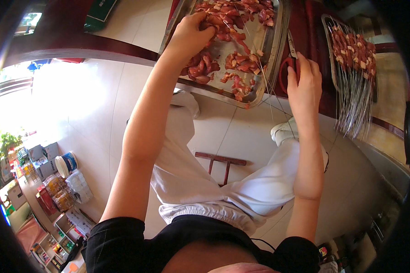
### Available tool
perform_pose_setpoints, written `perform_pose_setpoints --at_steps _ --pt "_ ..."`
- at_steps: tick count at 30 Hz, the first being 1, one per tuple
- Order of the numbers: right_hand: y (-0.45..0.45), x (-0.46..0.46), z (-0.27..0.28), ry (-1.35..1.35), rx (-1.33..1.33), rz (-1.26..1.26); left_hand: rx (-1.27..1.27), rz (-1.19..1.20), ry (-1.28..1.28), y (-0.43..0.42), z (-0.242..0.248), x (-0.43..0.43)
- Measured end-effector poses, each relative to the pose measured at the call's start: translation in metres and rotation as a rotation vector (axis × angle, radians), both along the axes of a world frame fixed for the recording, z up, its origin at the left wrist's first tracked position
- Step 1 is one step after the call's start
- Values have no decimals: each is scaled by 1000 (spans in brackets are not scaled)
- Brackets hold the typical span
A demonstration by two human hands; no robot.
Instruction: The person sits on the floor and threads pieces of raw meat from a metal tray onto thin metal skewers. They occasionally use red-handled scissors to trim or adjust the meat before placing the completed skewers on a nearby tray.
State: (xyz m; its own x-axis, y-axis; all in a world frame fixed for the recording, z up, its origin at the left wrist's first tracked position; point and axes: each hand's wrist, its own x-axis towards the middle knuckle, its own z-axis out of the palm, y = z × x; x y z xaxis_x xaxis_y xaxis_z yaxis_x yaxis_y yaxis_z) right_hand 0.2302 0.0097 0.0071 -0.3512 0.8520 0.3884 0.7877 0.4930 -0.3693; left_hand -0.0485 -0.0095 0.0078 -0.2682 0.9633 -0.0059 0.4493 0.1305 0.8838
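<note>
A metal tray point(222, 98) holds pieces of raw meat point(201, 66), with some pale chunks among them. My left hand point(198, 32) is at the tray's upper left, its thumb and fingers closed on a piece of meat. Near the tray's right edge, my right hand point(304, 78) touches red-handled scissors point(288, 70) lying on the dark red table; whether it grips them cannot be told. Thin metal skewers point(264, 73) lie across the tray, and more lie along its right side. Farther right, a smaller tray point(329, 51) holds meat threaded on skewers point(353, 51).
The dark red table edge point(328, 112) runs below the right tray. Beneath the trays are my legs in pale trousers point(188, 163) and a dark red wooden piece point(220, 158) between them. Packaged goods point(59, 191) and a shelf stand at the lower left.
</note>
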Motion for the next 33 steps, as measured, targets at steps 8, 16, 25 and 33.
perform_pose_setpoints --at_steps 8,16,25,33 --pt "14 13 -15 -263 -278 -89 123 -188 -347 8 0 13" --pt "-2 25 37 858 -1012 -30 148 -232 -348 10 10 19" --pt "-43 -18 38 1016 -1788 254 102 -274 -200 6 34 31" --pt "-40 -30 32 982 -1644 347 89 -241 -292 -7 35 36"
